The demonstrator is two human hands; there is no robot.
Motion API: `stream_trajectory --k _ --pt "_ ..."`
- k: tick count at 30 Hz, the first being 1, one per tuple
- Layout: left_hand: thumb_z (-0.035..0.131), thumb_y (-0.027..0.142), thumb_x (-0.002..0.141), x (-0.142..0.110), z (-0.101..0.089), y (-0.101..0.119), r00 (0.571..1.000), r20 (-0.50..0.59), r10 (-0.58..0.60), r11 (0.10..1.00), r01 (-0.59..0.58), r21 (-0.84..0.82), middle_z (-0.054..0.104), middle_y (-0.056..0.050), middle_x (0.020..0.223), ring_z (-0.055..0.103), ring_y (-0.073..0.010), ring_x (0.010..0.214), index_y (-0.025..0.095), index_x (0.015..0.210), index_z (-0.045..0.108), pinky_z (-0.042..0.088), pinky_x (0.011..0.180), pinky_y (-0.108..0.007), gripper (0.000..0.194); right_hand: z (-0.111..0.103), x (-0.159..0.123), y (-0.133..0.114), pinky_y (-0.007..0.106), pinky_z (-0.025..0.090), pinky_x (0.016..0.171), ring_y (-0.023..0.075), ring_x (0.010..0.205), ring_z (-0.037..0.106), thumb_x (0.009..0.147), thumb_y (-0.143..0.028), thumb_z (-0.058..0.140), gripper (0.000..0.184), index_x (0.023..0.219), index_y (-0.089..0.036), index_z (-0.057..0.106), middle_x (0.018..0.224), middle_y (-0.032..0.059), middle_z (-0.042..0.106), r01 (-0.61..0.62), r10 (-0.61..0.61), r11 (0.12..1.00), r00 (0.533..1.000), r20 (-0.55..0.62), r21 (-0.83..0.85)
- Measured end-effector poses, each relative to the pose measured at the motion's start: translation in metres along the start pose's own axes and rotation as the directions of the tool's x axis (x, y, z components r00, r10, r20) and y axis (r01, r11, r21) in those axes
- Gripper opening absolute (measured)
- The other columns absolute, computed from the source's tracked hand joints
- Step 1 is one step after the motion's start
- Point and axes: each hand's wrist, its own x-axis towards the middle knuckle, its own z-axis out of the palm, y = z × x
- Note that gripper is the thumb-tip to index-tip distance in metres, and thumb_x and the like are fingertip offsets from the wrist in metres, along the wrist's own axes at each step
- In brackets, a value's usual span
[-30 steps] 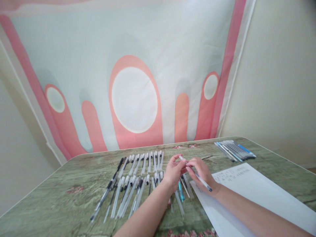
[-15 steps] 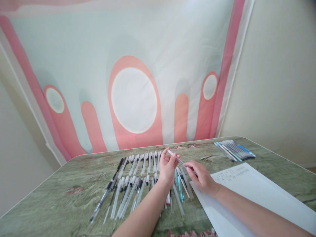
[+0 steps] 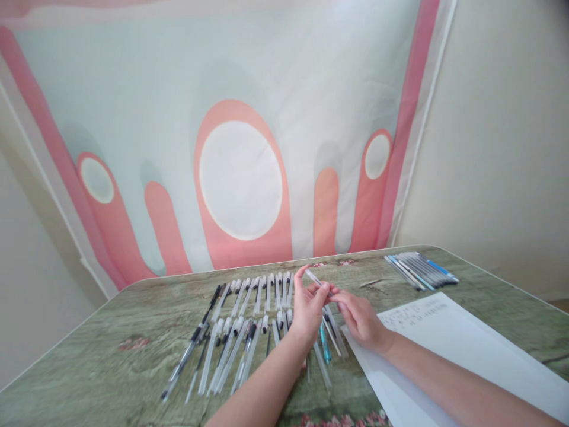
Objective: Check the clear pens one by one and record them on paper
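Note:
Both hands meet over the table on one slim clear pen point(image 3: 313, 277), which slants up to the left. My left hand point(image 3: 312, 305) is closed around its middle, thumb pressed on the barrel. My right hand point(image 3: 361, 320) pinches the lower end, and its fingers hide that tip. Below and left of them lie two rows of disassembled pens: clear barrels point(image 3: 229, 356) with caps point(image 3: 240, 284) and dark parts beside them. A turquoise pen point(image 3: 325, 344) and a white one lie just under my hands.
White paper point(image 3: 462, 350) with handwriting lies under my right forearm. A neat bundle of pens point(image 3: 420, 271) rests at the back right of the wood-patterned table point(image 3: 111, 356). Behind the table hangs a pink and pale cloth point(image 3: 242, 178).
My left hand has shifted slightly right along the pen, towards my right hand. The two hands are now closer together, fingers touching. The pens on the table lie as before.

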Motion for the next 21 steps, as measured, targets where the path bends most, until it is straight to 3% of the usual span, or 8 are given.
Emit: stream_trajectory --k 21 --pt "0.063 0.027 0.073 -0.002 -0.0016 0.0033 0.997 0.072 0.024 1.0 -0.025 0.01 0.06 0.0 0.075 0.062 -0.0156 0.071 0.024 0.118 0.024 0.048 0.069 -0.033 0.059 -0.0001 -0.0012 -0.0014 0.032 0.047 0.079 0.0185 0.098 0.056 0.084 -0.008 0.034 0.03 0.109 -0.019 0.046 0.099 0.0097 0.059 0.057 -0.057 0.998 0.998 -0.004 -0.023"
